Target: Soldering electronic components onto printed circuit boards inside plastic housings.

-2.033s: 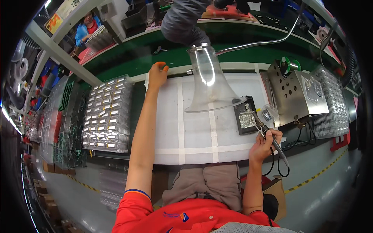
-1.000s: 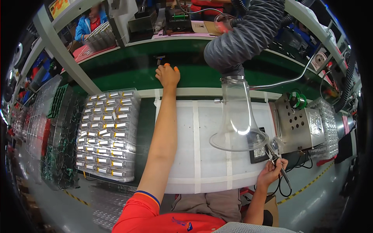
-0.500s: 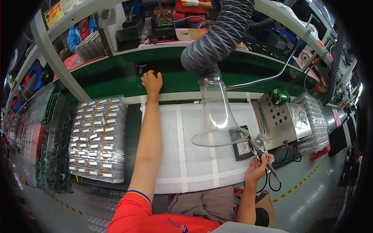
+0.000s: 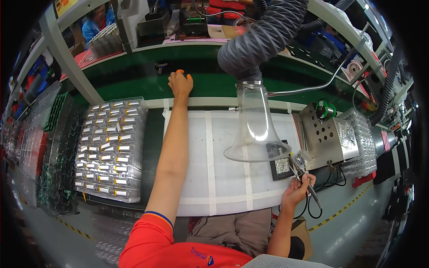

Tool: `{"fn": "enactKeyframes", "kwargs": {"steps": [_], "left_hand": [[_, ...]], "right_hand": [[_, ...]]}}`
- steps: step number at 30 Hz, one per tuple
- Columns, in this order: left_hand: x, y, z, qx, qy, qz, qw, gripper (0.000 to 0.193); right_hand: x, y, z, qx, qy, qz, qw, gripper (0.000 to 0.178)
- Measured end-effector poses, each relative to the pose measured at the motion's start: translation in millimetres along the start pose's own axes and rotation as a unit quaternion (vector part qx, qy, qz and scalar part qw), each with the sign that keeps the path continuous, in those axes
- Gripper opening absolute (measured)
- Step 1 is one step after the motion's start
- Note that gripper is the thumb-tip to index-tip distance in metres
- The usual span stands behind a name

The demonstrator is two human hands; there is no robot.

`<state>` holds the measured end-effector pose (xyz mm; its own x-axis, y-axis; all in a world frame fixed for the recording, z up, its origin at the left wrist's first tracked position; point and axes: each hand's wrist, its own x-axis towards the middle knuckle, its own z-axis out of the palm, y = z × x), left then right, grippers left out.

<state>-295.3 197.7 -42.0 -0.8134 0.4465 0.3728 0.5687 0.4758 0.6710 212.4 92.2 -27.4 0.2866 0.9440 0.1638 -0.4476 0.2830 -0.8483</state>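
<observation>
fingers (image 4: 305, 179) of right hand (image 4: 294, 191) pinch soldering iron (image 4: 314, 195), four o'clock; left hand (image 4: 181, 84), eleven o'clock: finger state indeterminable.

one wide fisheye view, worn on the person's head, looks down and outward from above the red shirt (image 4: 185, 250) at the near edge. it sits close over the white mat (image 4: 228, 181), takes in both the left hand (image 4: 181, 84) and right hand (image 4: 296, 190), and reaches past the green belt (image 4: 210, 82) to the far bench (image 4: 194, 41); straight edges bow toward its dark rim.
</observation>
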Motion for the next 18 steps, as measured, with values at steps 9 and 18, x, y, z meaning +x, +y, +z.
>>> {"fn": "enactKeyframes", "kwargs": {"steps": [9, 18], "left_hand": [[2.9, -3.7, 4.6, 0.017, -0.004, -0.008, 1.000, 0.035], [0.5, -7.6, 5.3, 0.027, 0.023, 0.009, 0.999, 0.025]], "right_hand": [[0.4, 1.7, 3.1, -0.015, 0.001, -0.014, 1.000, 0.014], [-0.8, -0.8, 3.3, -0.012, -0.004, -0.006, 1.000, 0.013]]}}
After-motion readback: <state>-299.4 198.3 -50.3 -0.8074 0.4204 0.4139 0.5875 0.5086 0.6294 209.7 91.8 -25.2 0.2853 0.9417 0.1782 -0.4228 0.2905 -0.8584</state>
